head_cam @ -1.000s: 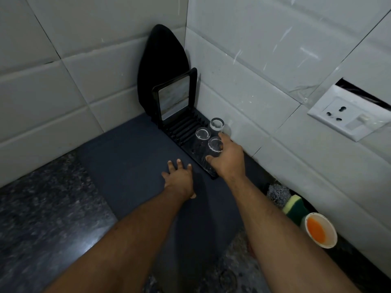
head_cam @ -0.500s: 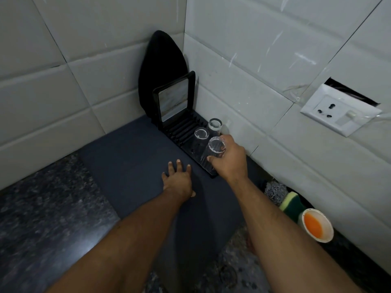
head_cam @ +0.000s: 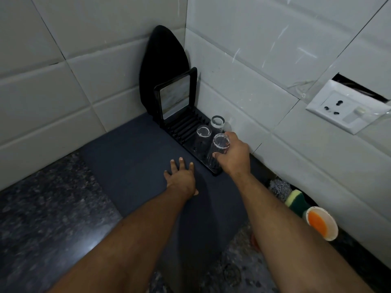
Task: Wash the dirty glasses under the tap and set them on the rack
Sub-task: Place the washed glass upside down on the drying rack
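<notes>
- At the far left we see the speckled granite counter (head_cam: 42, 208), bounded behind by the tiled wall (head_cam: 63, 85).
- A dark mat (head_cam: 131, 157) lies over the counter and runs into the corner; its left edge meets the bare granite.
- Our left hand (head_cam: 182, 178) rests palm down on the mat, fingers straight and spread, gripping nothing. It lies just beside the near end of the rack, apart from it.
- A black rounded board (head_cam: 163, 66) leans upright in the corner of the two walls.
- A black-framed panel (head_cam: 175, 96) stands upright at the far end of the rack, in front of the board.
- The black slotted rack (head_cam: 182, 127) sits on the mat along the right wall. Its far slots between the panel and the glasses are open.
- Two glasses already stand on the rack: one in the middle (head_cam: 204, 134) and one farther off, against the wall (head_cam: 218, 122).
- Our right hand (head_cam: 234, 153) grips a third glass (head_cam: 219, 149) with curled fingers and thumb. This glass is at the near end of the rack, just beside the middle glass; we cannot tell whether it touches the rack.
- Right of the rack, against the wall, lie a steel scrubber (head_cam: 279, 187), a yellow-green sponge (head_cam: 296, 200) and a white cup with orange contents (head_cam: 319, 223).
- A white socket plate (head_cam: 347, 106) is set in the right wall above them.
</notes>
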A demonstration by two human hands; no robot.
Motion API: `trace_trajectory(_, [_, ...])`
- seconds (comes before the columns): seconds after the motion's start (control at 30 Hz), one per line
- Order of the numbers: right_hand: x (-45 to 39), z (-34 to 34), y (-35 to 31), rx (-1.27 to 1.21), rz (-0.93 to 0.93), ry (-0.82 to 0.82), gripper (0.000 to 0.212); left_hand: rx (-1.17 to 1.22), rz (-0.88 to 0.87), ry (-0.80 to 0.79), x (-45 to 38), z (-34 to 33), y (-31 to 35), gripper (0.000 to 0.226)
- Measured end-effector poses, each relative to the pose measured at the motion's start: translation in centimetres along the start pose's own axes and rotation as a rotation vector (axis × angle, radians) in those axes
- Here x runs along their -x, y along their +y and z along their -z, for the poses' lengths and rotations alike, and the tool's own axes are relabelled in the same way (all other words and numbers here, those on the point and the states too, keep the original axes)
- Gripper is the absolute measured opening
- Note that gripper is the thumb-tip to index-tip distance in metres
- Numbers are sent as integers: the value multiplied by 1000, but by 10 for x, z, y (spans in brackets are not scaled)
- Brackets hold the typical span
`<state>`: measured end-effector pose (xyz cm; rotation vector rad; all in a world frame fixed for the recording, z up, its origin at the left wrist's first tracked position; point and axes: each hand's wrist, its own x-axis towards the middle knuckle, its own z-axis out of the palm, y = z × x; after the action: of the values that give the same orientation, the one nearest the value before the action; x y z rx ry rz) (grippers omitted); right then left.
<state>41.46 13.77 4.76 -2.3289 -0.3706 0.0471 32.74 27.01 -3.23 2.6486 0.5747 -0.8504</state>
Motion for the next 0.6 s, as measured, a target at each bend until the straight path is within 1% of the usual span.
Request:
trace_trajectory(0.17, [2, 0, 2, -38, -20, -35, 75, 5, -6, 5, 0, 0, -1, 116])
trace_trajectory(0.3, [14, 6, 0, -55, -86, -80, 100, -33, -8, 35, 6, 1, -2, 113])
trace_trajectory(0.37, [26, 10, 0, -68, -119, -72, 105, -70, -5, 53, 11, 1, -2, 109])
trace_trajectory(0.43, [40, 17, -2, -43, -109, -48, 101, -118, -4, 103, 20, -2, 3, 97])
trace_trajectory(0.47, [47, 21, -3, -28, -98, -39, 96, -144, -14, 148, 24, -5, 5, 85])
trace_trajectory(0.53, [63, 33, -6, 2, -86, -45, 81, -179, -74, 255, 37, -13, 13, 58])
trace_trajectory(0.6, [81, 49, -6, 54, -96, -80, 69, -106, -149, 273, 55, -21, 23, 39])
